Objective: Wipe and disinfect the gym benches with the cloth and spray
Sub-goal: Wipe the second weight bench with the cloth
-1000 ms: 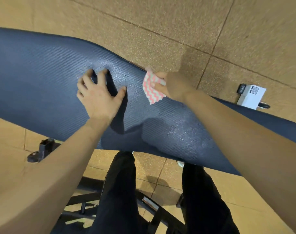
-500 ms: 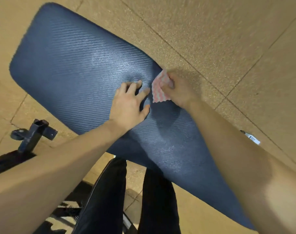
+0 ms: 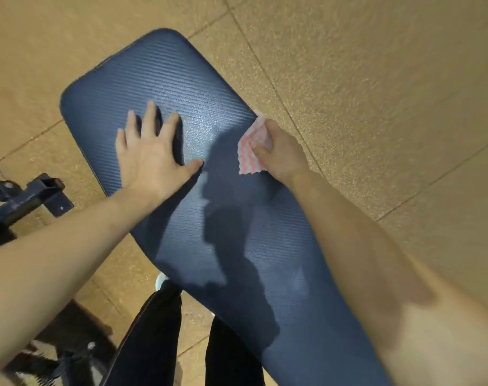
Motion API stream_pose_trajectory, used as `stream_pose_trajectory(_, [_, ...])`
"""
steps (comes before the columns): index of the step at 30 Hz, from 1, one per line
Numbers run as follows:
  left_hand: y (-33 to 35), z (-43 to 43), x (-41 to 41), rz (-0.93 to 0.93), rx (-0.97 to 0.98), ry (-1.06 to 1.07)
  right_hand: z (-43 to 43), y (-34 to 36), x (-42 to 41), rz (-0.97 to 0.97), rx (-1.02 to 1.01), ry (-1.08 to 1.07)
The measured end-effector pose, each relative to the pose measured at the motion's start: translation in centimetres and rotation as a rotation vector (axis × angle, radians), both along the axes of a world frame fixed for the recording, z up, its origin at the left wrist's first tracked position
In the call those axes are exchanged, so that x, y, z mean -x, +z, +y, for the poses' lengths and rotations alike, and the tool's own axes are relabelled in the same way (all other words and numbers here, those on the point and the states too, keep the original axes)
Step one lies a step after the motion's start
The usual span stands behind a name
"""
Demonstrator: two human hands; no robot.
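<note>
A long dark blue padded gym bench (image 3: 181,87) runs from the upper left to the lower right of the head view. My left hand (image 3: 151,157) lies flat on the pad with its fingers spread, holding nothing. My right hand (image 3: 281,154) presses a pink and white wavy-striped cloth (image 3: 251,151) against the pad at its right edge. Part of the cloth is hidden under my fingers. No spray bottle is in view.
Tan speckled floor tiles (image 3: 376,79) surround the bench. A black metal frame foot (image 3: 28,196) sticks out at the left. My dark-trousered legs (image 3: 153,344) stand against the bench's near side, with more black frame parts (image 3: 67,363) at the lower left.
The view has swung so the bench end sits near the top centre. My hands have moved apart: the left one further onto the pad, the right one with the cloth along the right edge.
</note>
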State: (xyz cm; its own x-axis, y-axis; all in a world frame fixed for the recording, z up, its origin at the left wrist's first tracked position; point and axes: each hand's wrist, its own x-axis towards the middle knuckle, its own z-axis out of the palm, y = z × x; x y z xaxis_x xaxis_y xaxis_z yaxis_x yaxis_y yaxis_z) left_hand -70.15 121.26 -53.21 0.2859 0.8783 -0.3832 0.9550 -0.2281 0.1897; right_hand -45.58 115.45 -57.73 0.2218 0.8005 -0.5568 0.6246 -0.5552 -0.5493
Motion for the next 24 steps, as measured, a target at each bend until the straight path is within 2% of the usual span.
stream_pose_trajectory(2, [-0.3, 0.6, 0.9, 0.082, 0.1, 0.026, 1.3, 0.0, 0.7, -0.039, -0.019, 0.036])
stream_pose_trajectory(9, [-1.1, 1.4, 0.7, 0.159, 0.162, -0.029, 4.5, 0.5, 2.4, -0.139, -0.074, 0.153])
stream_pose_trajectory(16, [-2.0, 0.7, 1.5, 0.247, 0.07, -0.11, 7.9, 0.2, 4.2, -0.186, -0.072, 0.186])
stream_pose_trajectory(20, [-2.2, 0.9, 2.0, 0.184, 0.05, -0.131, 10.9, 0.0, 6.3, -0.168, -0.11, 0.112])
stream_pose_trajectory(24, [-2.6, 0.9, 3.8, 0.101, 0.037, -0.2, 14.5, -0.8, 7.9, -0.175, -0.119, 0.13])
